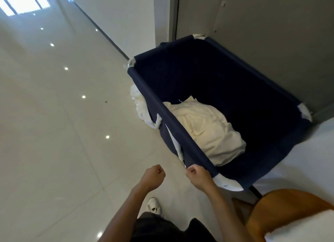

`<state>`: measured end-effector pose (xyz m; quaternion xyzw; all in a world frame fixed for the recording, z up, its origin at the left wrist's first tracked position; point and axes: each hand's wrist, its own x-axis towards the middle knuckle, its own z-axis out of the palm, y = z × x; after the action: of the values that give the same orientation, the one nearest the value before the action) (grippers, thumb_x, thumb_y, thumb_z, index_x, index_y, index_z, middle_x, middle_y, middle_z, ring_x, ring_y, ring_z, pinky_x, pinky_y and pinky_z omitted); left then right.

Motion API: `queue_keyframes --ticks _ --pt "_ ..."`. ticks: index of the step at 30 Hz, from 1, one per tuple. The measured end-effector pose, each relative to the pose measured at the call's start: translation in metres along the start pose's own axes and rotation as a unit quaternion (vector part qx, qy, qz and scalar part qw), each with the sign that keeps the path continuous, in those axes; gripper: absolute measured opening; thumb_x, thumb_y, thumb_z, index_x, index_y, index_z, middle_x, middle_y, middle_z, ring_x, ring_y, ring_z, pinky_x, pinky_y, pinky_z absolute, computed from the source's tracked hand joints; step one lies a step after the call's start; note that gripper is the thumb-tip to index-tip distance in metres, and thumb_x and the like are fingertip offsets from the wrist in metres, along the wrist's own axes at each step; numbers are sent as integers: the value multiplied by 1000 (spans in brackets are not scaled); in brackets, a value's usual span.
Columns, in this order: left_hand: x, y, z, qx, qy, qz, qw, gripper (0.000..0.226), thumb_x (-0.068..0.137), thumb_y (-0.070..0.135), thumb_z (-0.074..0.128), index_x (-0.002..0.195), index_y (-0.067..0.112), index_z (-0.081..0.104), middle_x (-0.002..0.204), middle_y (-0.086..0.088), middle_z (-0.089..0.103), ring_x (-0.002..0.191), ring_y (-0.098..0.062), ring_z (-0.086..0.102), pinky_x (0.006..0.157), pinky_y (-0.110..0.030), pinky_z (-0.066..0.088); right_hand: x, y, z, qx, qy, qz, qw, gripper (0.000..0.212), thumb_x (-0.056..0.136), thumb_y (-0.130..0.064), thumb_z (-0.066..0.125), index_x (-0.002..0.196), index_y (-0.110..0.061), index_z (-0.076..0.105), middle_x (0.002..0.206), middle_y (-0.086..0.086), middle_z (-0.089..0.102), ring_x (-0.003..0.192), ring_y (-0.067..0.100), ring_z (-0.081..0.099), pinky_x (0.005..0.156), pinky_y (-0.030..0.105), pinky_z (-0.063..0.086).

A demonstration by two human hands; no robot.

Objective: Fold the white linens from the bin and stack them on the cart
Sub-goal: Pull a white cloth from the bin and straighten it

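Note:
A navy fabric bin (pixel 235 82) stands against a grey wall, its near rim running diagonally toward me. A crumpled heap of white linens (pixel 207 129) lies in its bottom. More white linen (pixel 138 104) spills onto the floor outside its left side. My right hand (pixel 197 177) has its fingers curled at the near end of the bin rim (pixel 173 120) and grips the navy fabric there. My left hand (pixel 154 175) is a closed fist just left of it, apart from the bin, holding nothing.
Glossy pale floor tiles (pixel 63 133) stretch to the left. A brown wooden curved piece (pixel 282 203) with white cloth (pixel 303 229) on it sits at the bottom right. A white surface (pixel 298 160) borders the bin's right side. My shoe (pixel 154 205) is below.

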<state>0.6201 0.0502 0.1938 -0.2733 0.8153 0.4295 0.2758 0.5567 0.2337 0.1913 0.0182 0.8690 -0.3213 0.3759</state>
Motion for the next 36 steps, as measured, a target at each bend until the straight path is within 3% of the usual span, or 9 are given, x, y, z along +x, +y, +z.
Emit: queue_keyframes --ticks 7,12,17,23,27,29,32,34,36 --pt "45 8 -57 -3 4 13 1000 16 94 17 43 94 13 59 92 -3 62 84 -20 60 77 -30 49 42 -57 -6 7 12 -9 1000 20 93 -28 55 105 -14 61 101 -1 65 92 16 60 73 24 44" --pt "90 35 -89 34 7 30 999 23 96 18 44 106 9 62 102 -6 64 95 -24 61 82 -31 49 88 -93 -31 67 50 -34 996 8 92 -25 57 96 -20 61 94 -2 66 91 19 65 87 35 52" --pt "145 87 -123 76 -1 66 995 24 99 20 43 111 9 60 111 -8 64 100 -24 60 88 -32 49 148 -125 -67 123 66 -41 989 8 94 -25 54 96 -20 61 93 -1 67 82 19 65 72 31 51" --pt "211 164 -152 83 -24 85 993 23 95 19 42 96 2 58 92 -11 65 91 -32 63 82 -41 50 206 -130 -100 172 69 -3 983 8 92 -16 54 91 -18 61 86 4 66 65 15 62 62 23 49" --pt "245 203 -147 112 -80 85 987 25 96 17 41 99 0 59 104 -17 65 98 -34 62 89 -43 50 232 -117 -108 180 63 39 981 14 91 -16 55 79 -22 61 80 3 67 78 23 65 78 38 55" --pt "264 214 -141 158 -120 82 977 25 96 14 40 86 2 59 97 -16 66 94 -31 63 80 -36 48 243 -113 -112 205 61 67 975 19 91 -16 55 74 -24 60 76 2 66 77 24 65 77 41 56" --pt "296 227 -130 193 -161 76 965 26 96 15 38 74 7 49 78 -11 57 78 -26 60 63 -30 38 263 -107 -120 226 71 108 966 18 91 -19 53 76 -24 61 81 4 69 79 25 68 75 36 54" --pt "318 235 -123 207 -189 80 957 22 97 14 37 80 6 49 80 -9 54 74 -20 52 61 -28 38 279 -103 -127 240 76 140 957 15 90 -19 51 81 -21 63 86 6 71 82 26 68 73 32 53" --pt "347 242 -116 216 -222 76 948 23 96 13 39 74 11 44 76 -4 50 72 -15 48 62 -27 40 299 -100 -134 253 83 164 950 13 90 -21 51 85 -20 63 90 6 71 85 26 68 76 31 52"
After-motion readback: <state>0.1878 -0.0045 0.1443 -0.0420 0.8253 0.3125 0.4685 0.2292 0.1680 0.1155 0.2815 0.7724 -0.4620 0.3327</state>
